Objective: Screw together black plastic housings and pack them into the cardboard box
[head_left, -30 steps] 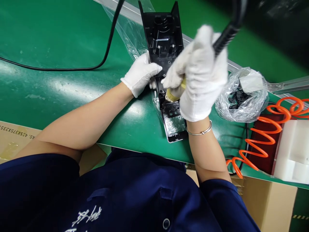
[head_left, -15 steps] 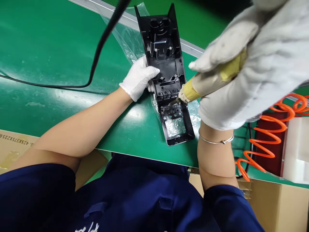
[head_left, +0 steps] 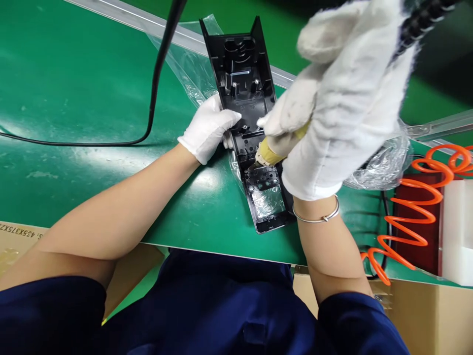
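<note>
A long black plastic housing (head_left: pixel 240 79) lies open side up on the green bench mat (head_left: pixel 74 74), on a clear plastic bag (head_left: pixel 188 59). My left hand (head_left: pixel 207 127), in a white glove, presses against the housing's left edge near its middle. My right hand (head_left: pixel 332 113), also gloved, is closed around a powered screwdriver (head_left: pixel 271 150) wrapped in yellow tape. The tool's tip touches the housing's lower section, just above a small grid of holes. A black cable runs up from the tool's top end, at the upper right.
A black cord (head_left: pixel 155 84) loops across the mat to the left. A crumpled clear bag (head_left: pixel 384 162) lies at the right, beside a coiled orange air hose (head_left: pixel 410 212) and a white foam block (head_left: pixel 456 231). Cardboard boxes (head_left: pixel 417 315) stand below the bench edge.
My right hand lifted the screwdriver and tilted it, then brought it back down onto the housing's lower part. The view shifted slightly down. My left hand stayed on the housing's edge.
</note>
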`<state>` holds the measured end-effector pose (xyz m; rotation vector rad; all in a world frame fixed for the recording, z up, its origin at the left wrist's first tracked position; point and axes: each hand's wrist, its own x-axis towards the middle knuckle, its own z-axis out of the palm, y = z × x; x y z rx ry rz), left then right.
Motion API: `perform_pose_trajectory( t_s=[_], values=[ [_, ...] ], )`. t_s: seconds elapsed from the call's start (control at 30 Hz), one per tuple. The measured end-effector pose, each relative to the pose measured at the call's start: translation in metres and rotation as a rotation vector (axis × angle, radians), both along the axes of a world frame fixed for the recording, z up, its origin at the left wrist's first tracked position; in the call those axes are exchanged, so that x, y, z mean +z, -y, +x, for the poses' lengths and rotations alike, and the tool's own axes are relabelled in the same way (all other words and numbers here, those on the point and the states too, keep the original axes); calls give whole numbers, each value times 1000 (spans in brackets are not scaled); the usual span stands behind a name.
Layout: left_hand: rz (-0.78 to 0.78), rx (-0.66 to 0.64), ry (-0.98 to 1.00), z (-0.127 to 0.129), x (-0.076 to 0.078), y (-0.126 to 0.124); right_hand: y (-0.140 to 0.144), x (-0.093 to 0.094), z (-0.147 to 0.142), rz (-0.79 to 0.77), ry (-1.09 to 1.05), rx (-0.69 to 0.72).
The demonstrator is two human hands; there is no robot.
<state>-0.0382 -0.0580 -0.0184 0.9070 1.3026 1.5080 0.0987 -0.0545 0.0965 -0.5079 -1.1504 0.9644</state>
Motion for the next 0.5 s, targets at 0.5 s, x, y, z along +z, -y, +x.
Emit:
perform_pose_trajectory(
  t_s=[0.5],
  values=[
    [-59,-83,130,4,17,6,10,0,1,-239,294,140]
  ],
)
